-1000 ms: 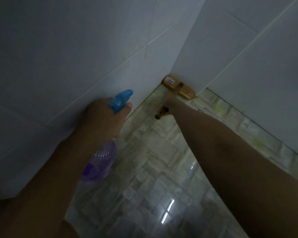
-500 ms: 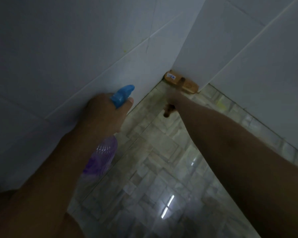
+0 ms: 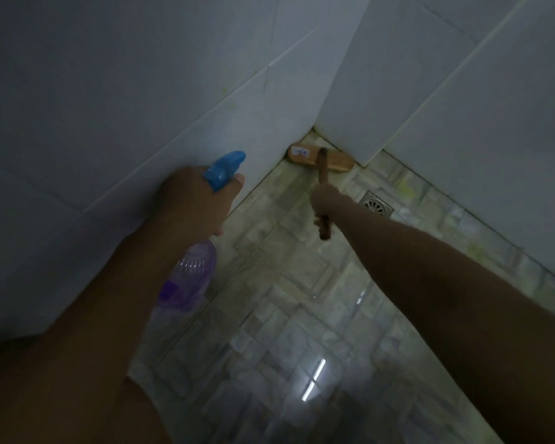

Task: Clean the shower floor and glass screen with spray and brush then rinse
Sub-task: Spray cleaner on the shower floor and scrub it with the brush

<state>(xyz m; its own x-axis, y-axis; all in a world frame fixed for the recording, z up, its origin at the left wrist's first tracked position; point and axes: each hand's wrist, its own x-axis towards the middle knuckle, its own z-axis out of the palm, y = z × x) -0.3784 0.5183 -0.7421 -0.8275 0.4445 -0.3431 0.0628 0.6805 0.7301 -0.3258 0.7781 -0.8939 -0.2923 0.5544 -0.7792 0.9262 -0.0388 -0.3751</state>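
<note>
A wooden scrub brush (image 3: pixel 320 159) lies with its head on the tiled shower floor (image 3: pixel 289 299), pushed into the far corner where two white tiled walls meet. My right hand (image 3: pixel 325 203) grips its wooden handle, arm stretched forward. My left hand (image 3: pixel 196 203) holds a clear spray bottle (image 3: pixel 186 280) with purple liquid and a blue trigger head (image 3: pixel 225 169), raised beside the left wall with the nozzle pointing toward the corner. No glass screen is in view.
A square metal floor drain (image 3: pixel 376 204) sits just right of my right hand. White tiled walls (image 3: pixel 141 91) close in on the left and right. Wet grey-green floor tiles reflect a light near the bottom middle.
The brush head has slid leftward into the corner, and my right hand has shifted so that the drain now shows. The spray bottle stays roughly where it was.
</note>
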